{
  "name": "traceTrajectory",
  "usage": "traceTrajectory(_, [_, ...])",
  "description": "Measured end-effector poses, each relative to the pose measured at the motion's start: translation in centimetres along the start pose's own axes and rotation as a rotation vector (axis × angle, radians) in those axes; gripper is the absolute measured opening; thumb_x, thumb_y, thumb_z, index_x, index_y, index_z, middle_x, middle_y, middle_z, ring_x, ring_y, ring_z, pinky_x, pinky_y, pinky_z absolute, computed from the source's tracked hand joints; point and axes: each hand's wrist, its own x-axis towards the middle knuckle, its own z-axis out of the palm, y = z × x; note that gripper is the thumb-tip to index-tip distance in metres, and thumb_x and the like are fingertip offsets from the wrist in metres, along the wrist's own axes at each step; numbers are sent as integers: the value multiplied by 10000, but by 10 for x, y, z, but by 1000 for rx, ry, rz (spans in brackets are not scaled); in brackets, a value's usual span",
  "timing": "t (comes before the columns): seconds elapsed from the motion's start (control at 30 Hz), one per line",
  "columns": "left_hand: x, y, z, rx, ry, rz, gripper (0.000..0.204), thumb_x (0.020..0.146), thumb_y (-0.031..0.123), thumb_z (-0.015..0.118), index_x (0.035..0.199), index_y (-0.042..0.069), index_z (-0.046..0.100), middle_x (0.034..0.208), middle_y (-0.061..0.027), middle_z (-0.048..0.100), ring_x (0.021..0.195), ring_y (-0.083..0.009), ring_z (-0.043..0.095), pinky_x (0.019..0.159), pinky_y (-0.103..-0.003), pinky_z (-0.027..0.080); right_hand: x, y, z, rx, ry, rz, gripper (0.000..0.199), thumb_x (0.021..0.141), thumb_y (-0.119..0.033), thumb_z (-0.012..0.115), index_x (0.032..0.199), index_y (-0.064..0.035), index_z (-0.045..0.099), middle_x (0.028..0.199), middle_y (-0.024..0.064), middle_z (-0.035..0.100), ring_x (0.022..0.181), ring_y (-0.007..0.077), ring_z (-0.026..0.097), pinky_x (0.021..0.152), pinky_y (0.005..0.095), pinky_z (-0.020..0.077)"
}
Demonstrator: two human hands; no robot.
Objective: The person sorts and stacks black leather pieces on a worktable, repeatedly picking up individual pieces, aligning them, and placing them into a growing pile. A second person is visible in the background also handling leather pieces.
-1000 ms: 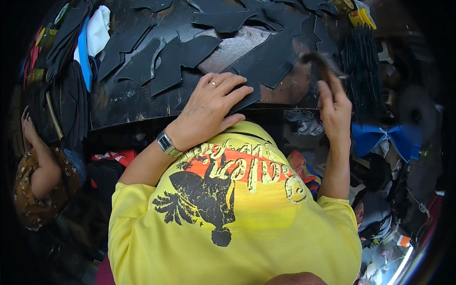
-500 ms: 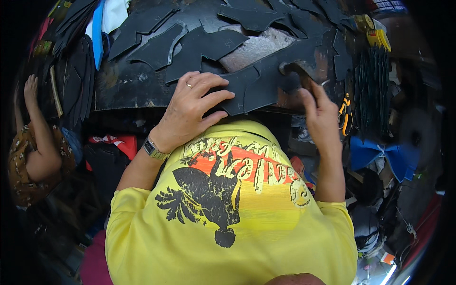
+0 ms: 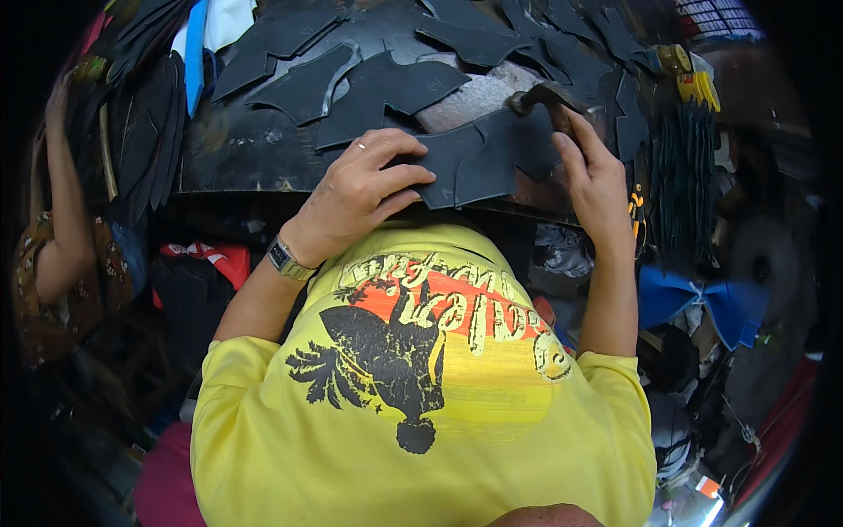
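Near the front edge of the dark work table, my left hand (image 3: 364, 180) grips the left end of a flat black cut piece (image 3: 486, 165) of leather-like sheet, its fingertips on top and thumb at the near edge. In my right hand (image 3: 594, 171) is a hammer (image 3: 529, 97), its dark curved head above the far side of that piece. My fingers hide most of the handle. Just beyond the piece, a grey stone-like slab (image 3: 471, 95) shows between other black cut pieces (image 3: 382, 92).
Black pieces hang along the table's left (image 3: 162, 132) and right (image 3: 680, 193) sides. Orange-handled pliers (image 3: 638, 206) are beside my right forearm. A yellow container (image 3: 698, 90) stands at the far right. At far left is a co-worker's raised arm (image 3: 70, 189).
The hammer head has shifted up and left, away from the near right part of the black piece. My left hand keeps its hold. The co-worker's hand has risen.
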Motion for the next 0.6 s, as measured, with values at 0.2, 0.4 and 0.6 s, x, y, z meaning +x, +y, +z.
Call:
traceTrajectory(0.2, [3, -1, 2, 10, 17, 29, 276, 763, 67, 811, 1027, 64, 733, 1175, -95, 645, 1186, -315, 596, 1011, -424, 498, -7, -16, 5, -120, 34, 117, 390, 1042, -326, 599, 1360, -102, 623, 958, 248, 725, 858, 434, 722, 767, 436, 538])
traceTrajectory(0.4, [16, -5, 5, 9, 25, 82, 247, 764, 60, 805, 998, 58, 727, 1126, -92, 646, 1146, -303, 607, 968, -414, 504, -11, -16, 0, 117, 174, 68, 387, 1032, -234, 626, 1376, -56, 614, 873, 152, 703, 764, 105, 585, 731, 308, 507])
traceTrajectory(0.6, [32, -12, 14, -3, 28, 123, 203, 765, 61, 804, 948, 46, 718, 1076, -74, 641, 1111, -280, 617, 933, -391, 520, -29, -1, 10, -31, 13, 37, 313, 1030, -262, 629, 1306, -117, 653, 823, 213, 685, 727, 342, 676, 694, 378, 517])
